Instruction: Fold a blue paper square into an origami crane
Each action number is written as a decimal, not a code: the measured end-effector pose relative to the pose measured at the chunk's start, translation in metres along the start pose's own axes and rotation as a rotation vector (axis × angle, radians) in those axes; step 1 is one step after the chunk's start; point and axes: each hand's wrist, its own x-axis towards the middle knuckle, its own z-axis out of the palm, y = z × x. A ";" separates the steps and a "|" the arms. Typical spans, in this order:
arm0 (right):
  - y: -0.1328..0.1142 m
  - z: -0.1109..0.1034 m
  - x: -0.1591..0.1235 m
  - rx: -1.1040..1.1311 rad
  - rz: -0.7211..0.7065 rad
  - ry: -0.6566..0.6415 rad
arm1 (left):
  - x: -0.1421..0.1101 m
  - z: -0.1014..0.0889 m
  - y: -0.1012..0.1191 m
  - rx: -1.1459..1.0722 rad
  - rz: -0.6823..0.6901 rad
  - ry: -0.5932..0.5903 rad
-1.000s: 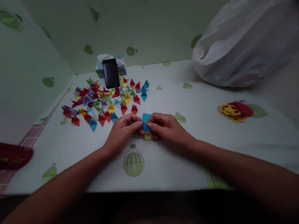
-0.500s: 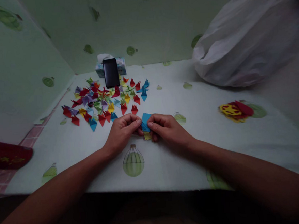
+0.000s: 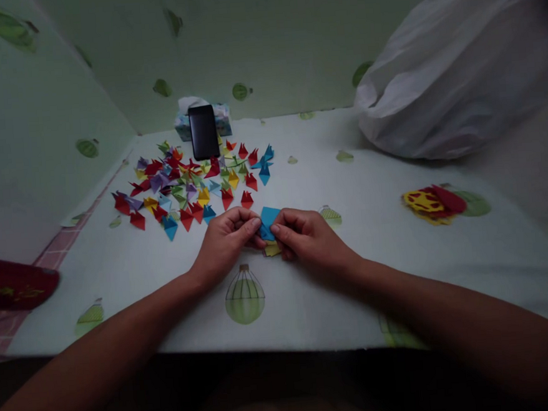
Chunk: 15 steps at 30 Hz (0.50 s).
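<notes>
Blue paper (image 3: 270, 216) is at the centre of the frame, between the left hand (image 3: 229, 238) and the right hand (image 3: 306, 231). Each hand pinches one side, so neither is nearer. Its free part lies upward from the pinch; the long axis I cannot tell, because the hands cover its lower edges.

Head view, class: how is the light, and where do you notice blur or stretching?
Head view: dim light, nearly black below the table; head view: no strong glare on the dark device; head view: the white bag looks soft and stretched toward the right edge; head view: creases in the blue paper are hard to make out.
</notes>
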 end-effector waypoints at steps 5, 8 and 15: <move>0.001 -0.002 0.001 -0.077 -0.024 0.043 | 0.002 0.000 -0.004 -0.077 -0.070 -0.025; 0.003 -0.002 0.001 -0.084 -0.040 0.051 | 0.002 0.001 -0.005 -0.122 -0.105 -0.041; 0.004 -0.001 -0.001 -0.034 -0.025 0.042 | 0.003 0.001 -0.004 -0.155 -0.124 -0.058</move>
